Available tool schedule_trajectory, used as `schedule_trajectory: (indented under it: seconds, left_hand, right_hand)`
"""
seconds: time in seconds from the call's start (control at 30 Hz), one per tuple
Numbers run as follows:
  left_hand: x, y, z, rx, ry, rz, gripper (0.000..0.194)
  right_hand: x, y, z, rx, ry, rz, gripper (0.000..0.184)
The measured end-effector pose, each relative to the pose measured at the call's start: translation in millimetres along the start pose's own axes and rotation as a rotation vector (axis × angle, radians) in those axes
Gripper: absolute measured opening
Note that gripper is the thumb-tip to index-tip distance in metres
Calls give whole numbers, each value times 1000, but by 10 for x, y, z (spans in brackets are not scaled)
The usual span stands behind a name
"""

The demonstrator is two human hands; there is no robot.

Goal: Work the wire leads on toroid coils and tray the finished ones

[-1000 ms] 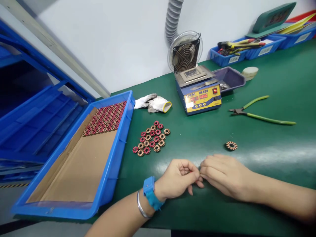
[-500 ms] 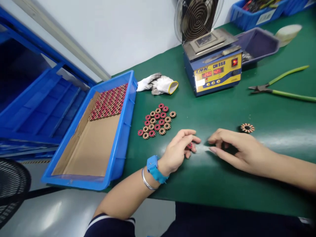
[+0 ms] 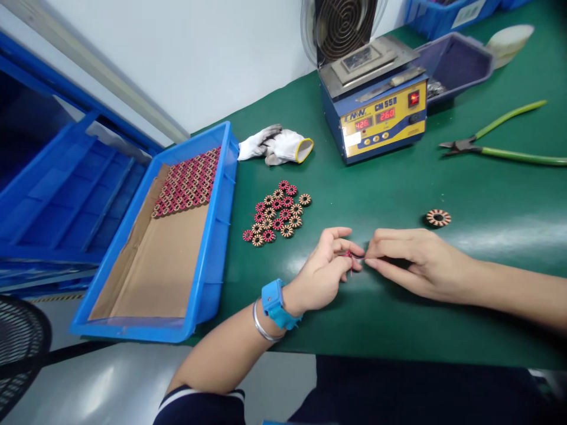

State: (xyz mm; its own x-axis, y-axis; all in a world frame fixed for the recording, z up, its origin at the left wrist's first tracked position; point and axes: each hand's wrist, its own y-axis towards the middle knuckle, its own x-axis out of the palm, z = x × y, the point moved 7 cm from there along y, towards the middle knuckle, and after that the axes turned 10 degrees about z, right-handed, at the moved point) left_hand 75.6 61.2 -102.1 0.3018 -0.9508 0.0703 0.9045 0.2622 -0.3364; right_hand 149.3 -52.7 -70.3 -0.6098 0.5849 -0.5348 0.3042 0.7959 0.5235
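Note:
Between the fingertips of my left hand [image 3: 321, 273] is a small red-wound ring coil [image 3: 349, 255], mostly hidden by the fingers, with thin red wire standing out of it. My right hand [image 3: 414, 260] faces it with thumb and forefinger pinched together on a thin wire end that reaches across from the coil. Just beyond the right hand lies a single copper-and-black ring coil [image 3: 438, 218], flat on the green table. Further left, a group of red and copper-coloured ring coils [image 3: 277, 213] rests on the table.
A blue tray [image 3: 215, 260] lined with cardboard holds rows of similar coils at the left. White gloves [image 3: 283, 146] lie behind the loose coils. A solder pot [image 3: 381, 124] with lit red digits stands at the back, beside a purple bin [image 3: 469, 68]. Green-handled cutters [image 3: 465, 146] lie at right.
The view has tilted downward and shifted. My hands drew apart with the right fingers blurred and parted, then came together again, the right pinching wire at the coil in my left hand.

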Motion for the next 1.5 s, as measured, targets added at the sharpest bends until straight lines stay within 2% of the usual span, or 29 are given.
schedule_trajectory:
  seconds: [0.17,0.27,0.33,0.43,0.5,0.6,0.7,0.77,0.83,0.93,1.03,1.1,1.23,1.3,1.43,1.5]
  left_hand:
    - [23,9,-10,24,-117,-24,48]
    - [14,29,-19,3,-195,-14,55]
    - [17,38,-29,-25,-223,-18,59]
    - [18,43,-28,-48,-217,-20,60]
    - [-12,49,-9,-37,-214,13,57]
    - [-64,65,11,-31,-255,70,55]
    - [-69,85,12,-26,-313,80,54]
    - [-68,97,6,-10,-327,88,53]
    - [-71,103,-5,8,-320,96,51]
    - [-96,107,-25,36,-297,119,50]
    - [-135,111,-49,66,-277,162,50]
    - [-151,111,-60,91,-272,193,51]
    - [-156,90,-49,148,-244,243,54]
    - [-156,76,-33,175,-221,261,54]
    - [-158,59,-41,195,-146,272,53]
    - [-143,57,-62,195,-99,259,54]
  right_hand:
    - [-149,-18,17,74,46,61,21]
    - [-189,-21,34,88,4,129,12]
    - [-147,-16,28,72,-39,98,10]
    - [-127,4,13,56,-26,51,20]
    - [-222,18,46,105,-12,117,24]
    - [-342,7,153,252,32,221,25]
    - [-191,-10,214,357,135,122,19]
    - [-51,-8,204,372,184,41,23]
    - [4,7,195,382,208,25,27]
    - [-98,15,236,458,283,109,39]
    - [-294,-21,301,537,322,270,38]
    - [-304,-41,293,529,266,269,37]
    - [-38,-24,150,364,126,57,25]
    - [15,-6,116,317,99,44,25]
    - [-166,-4,230,435,165,201,33]
    - [-314,-7,239,419,123,328,29]
